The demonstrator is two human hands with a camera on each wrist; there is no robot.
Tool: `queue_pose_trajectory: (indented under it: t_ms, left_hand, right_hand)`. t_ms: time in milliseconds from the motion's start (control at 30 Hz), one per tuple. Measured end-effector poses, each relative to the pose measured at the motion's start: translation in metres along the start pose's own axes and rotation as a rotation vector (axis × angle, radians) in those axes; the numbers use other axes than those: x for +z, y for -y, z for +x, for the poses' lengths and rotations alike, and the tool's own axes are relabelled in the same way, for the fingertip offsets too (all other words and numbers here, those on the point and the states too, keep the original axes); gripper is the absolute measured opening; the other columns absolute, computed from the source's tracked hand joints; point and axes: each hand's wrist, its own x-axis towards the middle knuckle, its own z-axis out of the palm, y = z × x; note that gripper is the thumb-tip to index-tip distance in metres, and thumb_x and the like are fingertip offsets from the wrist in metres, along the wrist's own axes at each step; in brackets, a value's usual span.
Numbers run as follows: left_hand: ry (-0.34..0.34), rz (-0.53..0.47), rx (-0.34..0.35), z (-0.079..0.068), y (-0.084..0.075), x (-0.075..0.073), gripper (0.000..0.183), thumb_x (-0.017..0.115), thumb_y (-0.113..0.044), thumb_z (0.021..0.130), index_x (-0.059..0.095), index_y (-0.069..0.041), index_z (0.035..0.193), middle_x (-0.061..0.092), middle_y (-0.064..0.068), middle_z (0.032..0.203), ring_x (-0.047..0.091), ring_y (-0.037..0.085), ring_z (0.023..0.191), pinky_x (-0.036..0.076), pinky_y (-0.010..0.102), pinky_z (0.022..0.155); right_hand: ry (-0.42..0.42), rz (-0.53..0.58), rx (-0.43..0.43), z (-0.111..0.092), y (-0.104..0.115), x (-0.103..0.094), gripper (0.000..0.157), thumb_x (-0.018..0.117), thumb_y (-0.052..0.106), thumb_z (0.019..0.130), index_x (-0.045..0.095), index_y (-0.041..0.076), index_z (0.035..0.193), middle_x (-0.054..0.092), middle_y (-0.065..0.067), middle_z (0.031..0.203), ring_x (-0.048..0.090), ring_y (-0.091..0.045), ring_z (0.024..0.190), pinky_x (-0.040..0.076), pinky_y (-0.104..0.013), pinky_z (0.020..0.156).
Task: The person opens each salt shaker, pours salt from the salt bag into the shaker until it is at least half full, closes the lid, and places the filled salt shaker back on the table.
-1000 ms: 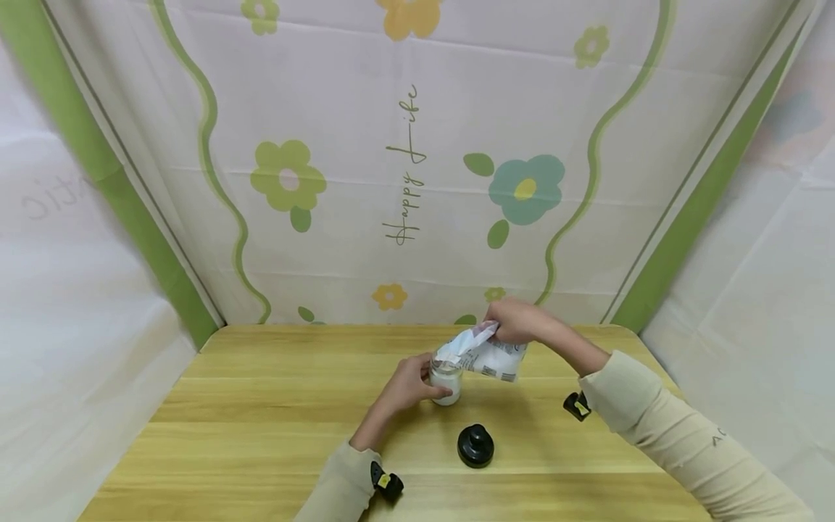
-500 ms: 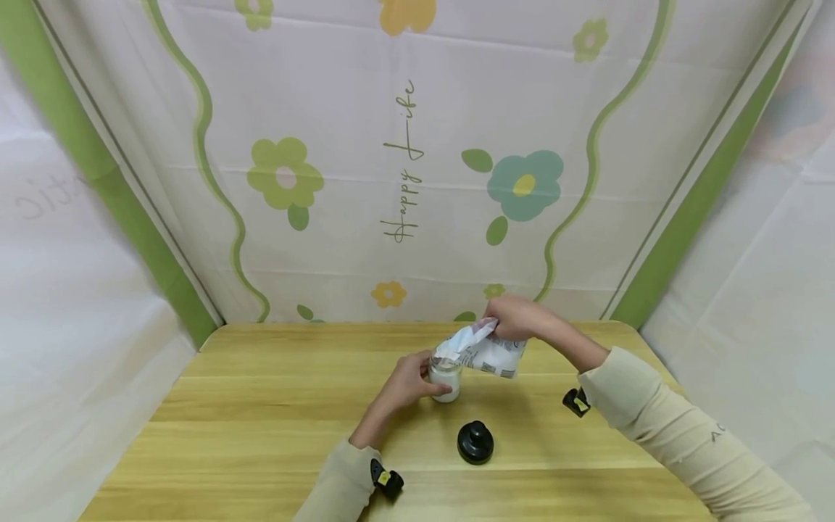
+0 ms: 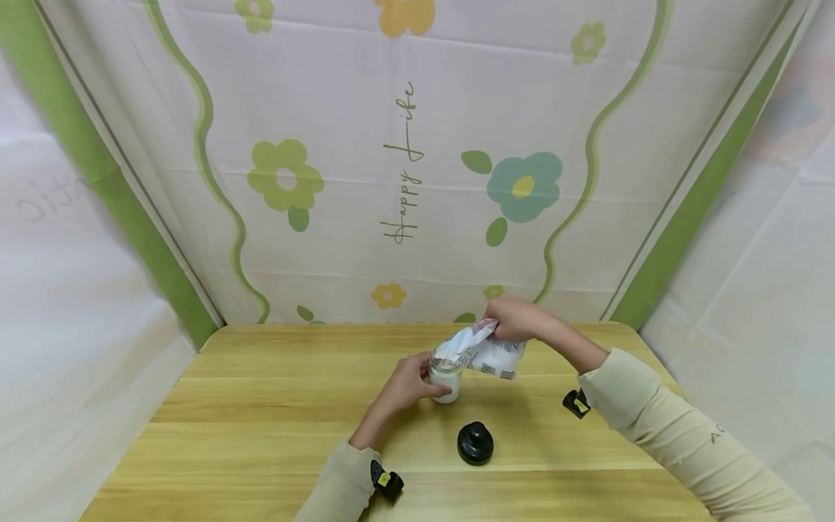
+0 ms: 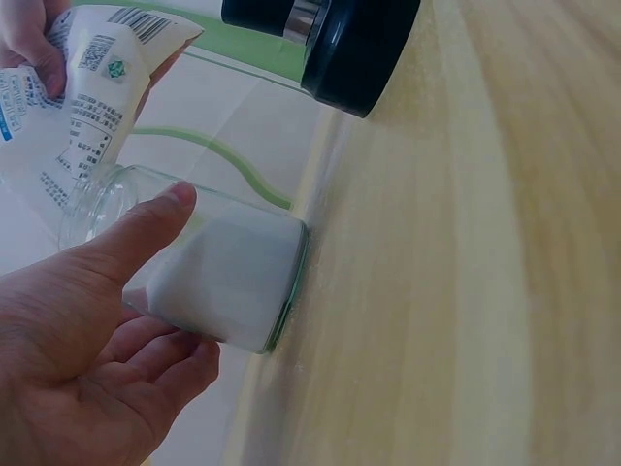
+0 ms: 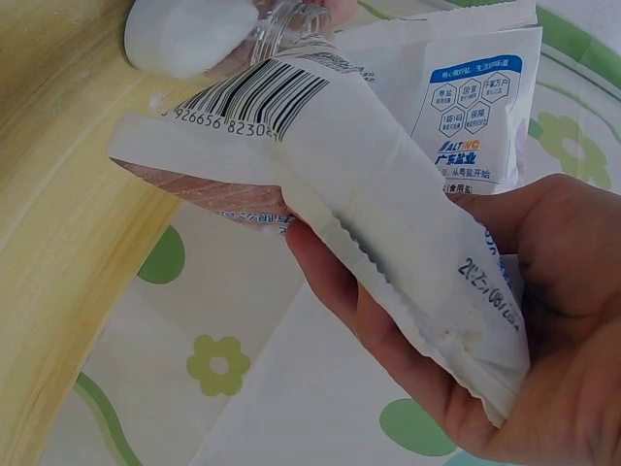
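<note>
My left hand (image 3: 406,382) grips a clear glass jar (image 4: 228,272), which stands on the table partly filled with white salt. The thumb lies along one side of the glass, with the fingers on the other. Above and to the right, my right hand (image 3: 515,319) holds a crumpled white salt bag (image 5: 388,214) printed with a barcode and blue lettering. The bag slants down to the left, with its lower end at the jar's mouth. Whether salt is flowing cannot be made out. Nearer to me on the table sits a black lid with a knob (image 3: 475,444).
The wooden table (image 3: 261,406) ends at a printed fabric wall (image 3: 404,181) close behind the jar. Fabric also hangs at the left and right sides. Some white grains seem to lie on the wood near the jar, seen in the right wrist view.
</note>
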Motion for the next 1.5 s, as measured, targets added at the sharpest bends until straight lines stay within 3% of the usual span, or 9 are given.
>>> queue_pose_trajectory:
  t_ms: [933, 1500]
  left_hand:
    - [0.006, 0.004, -0.009, -0.0008, -0.0018, -0.0011, 0.057, 0.087, -0.020, 0.078, 0.063, -0.001, 0.126, 0.071, 0.010, 0.117, 0.068, 0.020, 0.106, 0.058, 0.035, 0.091]
    - [0.013, -0.012, -0.016, -0.0007, -0.0028, -0.0014, 0.058, 0.087, -0.018, 0.077, 0.061, -0.002, 0.128, 0.070, 0.010, 0.119, 0.068, 0.020, 0.108, 0.057, 0.033, 0.093]
  right_hand:
    - [-0.010, -0.001, 0.010, -0.0033, 0.0029, -0.0014, 0.014, 0.062, 0.004, 0.095, 0.075, 0.000, 0.094, 0.070, -0.008, 0.079, 0.063, -0.013, 0.062, 0.055, -0.022, 0.055]
    - [-0.046, -0.048, -0.036, -0.0035, -0.0025, 0.0001, 0.018, 0.060, -0.006, 0.086, 0.076, 0.003, 0.088, 0.068, -0.006, 0.076, 0.057, -0.012, 0.060, 0.048, -0.021, 0.053]
